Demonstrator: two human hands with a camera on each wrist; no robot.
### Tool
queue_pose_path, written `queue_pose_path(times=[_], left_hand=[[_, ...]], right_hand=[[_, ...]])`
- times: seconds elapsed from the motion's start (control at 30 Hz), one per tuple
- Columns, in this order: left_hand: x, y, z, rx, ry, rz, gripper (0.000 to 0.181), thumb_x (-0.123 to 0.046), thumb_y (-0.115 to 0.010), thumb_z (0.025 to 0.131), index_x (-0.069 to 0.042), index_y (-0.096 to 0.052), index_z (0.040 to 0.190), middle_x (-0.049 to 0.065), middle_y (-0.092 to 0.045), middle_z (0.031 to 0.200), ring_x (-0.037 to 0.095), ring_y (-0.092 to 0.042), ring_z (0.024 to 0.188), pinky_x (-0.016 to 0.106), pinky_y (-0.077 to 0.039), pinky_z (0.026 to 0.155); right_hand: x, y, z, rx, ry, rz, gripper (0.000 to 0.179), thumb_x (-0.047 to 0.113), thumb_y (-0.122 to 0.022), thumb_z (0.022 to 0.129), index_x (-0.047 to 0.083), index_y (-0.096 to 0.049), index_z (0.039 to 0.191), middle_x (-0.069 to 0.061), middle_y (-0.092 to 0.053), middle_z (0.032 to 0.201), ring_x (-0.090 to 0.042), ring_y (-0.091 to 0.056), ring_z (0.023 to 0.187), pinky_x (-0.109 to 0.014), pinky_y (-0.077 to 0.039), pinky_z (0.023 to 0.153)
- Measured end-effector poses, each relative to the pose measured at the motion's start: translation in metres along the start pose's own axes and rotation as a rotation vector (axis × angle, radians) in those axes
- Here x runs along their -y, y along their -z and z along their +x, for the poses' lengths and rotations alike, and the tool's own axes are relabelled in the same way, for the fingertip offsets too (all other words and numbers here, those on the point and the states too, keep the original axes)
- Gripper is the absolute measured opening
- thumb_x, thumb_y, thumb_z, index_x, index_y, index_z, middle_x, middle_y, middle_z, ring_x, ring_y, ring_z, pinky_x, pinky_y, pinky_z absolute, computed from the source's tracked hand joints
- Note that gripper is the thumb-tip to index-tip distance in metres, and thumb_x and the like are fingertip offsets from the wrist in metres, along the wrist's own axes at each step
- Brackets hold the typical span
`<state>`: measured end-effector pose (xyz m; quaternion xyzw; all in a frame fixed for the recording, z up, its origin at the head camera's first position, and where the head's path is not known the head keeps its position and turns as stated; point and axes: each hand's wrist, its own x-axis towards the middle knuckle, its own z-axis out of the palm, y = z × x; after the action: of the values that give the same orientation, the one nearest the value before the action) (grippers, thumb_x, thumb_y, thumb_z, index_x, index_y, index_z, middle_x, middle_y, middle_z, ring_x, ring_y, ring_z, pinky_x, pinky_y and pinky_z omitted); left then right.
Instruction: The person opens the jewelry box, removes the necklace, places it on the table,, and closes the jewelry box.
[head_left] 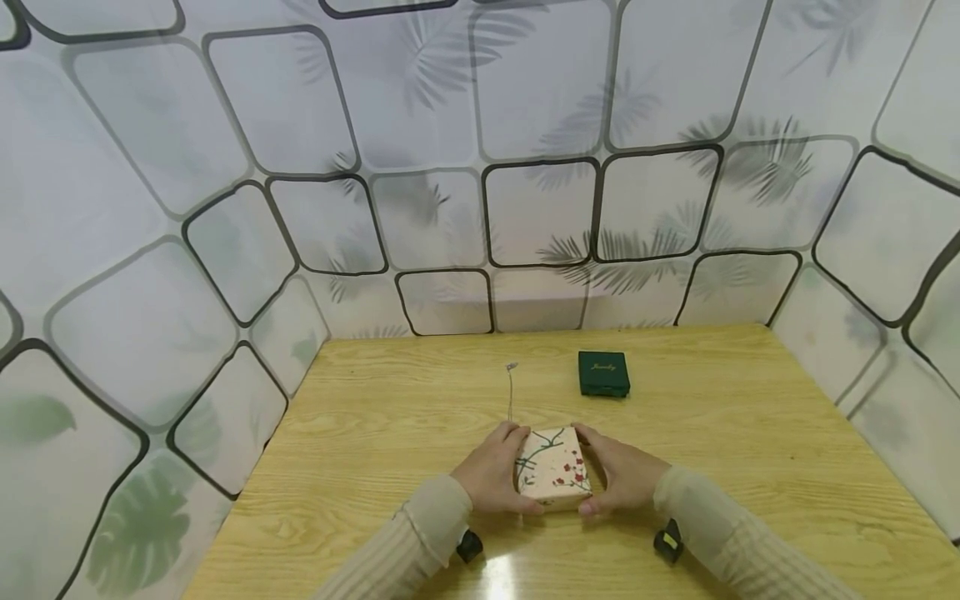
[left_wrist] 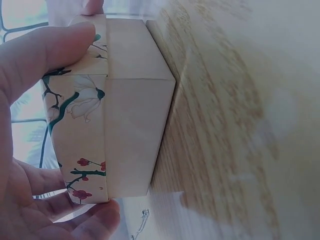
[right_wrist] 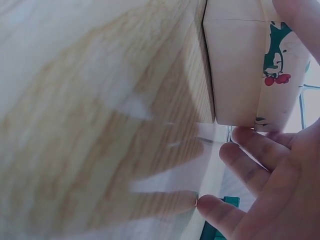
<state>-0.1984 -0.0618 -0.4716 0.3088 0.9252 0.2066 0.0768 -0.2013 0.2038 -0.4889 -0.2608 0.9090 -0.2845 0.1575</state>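
Observation:
A small cream cardboard box [head_left: 553,467] with a lid printed with green branches and red blossoms sits on the table near the front. My left hand [head_left: 489,473] grips its left side, thumb at the near edge and fingers at the far end. On the opposite side, my right hand [head_left: 624,472] holds it with the thumb at the near corner and fingertips by the far corner. The left wrist view shows the patterned lid [left_wrist: 82,120] over a plain base [left_wrist: 132,125]. A thin silver necklace [head_left: 512,367] extends away behind the box, its near end hidden.
A dark green jewelry box [head_left: 603,372] with gold lettering lies shut at the back, right of the necklace. The wooden table [head_left: 360,467] meets patterned fabric walls [head_left: 435,217] at the back and sides.

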Motion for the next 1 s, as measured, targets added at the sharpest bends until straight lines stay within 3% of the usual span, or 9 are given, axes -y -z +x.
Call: queue_pose_path(times=[0.5, 1.0], left_hand=[[0.0, -0.0036, -0.0016, 0.003, -0.017, 0.011, 0.113, -0.059, -0.082, 0.064, -0.002, -0.031, 0.148, 0.008, -0.038, 0.137, 0.015, -0.048, 0.115, 0.029, -0.042, 0.101], [0.0042, -0.0072, -0.0008, 0.048, 0.013, 0.016, 0.115, -0.065, -0.08, 0.063, -0.005, -0.031, 0.148, 0.008, -0.037, 0.139, 0.018, -0.048, 0.119, 0.032, -0.043, 0.1]], right_hand=[[0.0024, -0.001, -0.0009, 0.011, -0.02, -0.008, 0.125, 0.061, -0.081, 0.063, 0.001, -0.017, 0.152, -0.02, -0.023, 0.154, -0.037, -0.027, 0.139, -0.054, -0.024, 0.111], [0.0053, -0.0014, -0.0018, 0.012, -0.019, -0.026, 0.121, 0.06, -0.082, 0.063, 0.0, -0.022, 0.149, -0.021, -0.026, 0.152, -0.039, -0.025, 0.139, -0.055, -0.023, 0.111]])
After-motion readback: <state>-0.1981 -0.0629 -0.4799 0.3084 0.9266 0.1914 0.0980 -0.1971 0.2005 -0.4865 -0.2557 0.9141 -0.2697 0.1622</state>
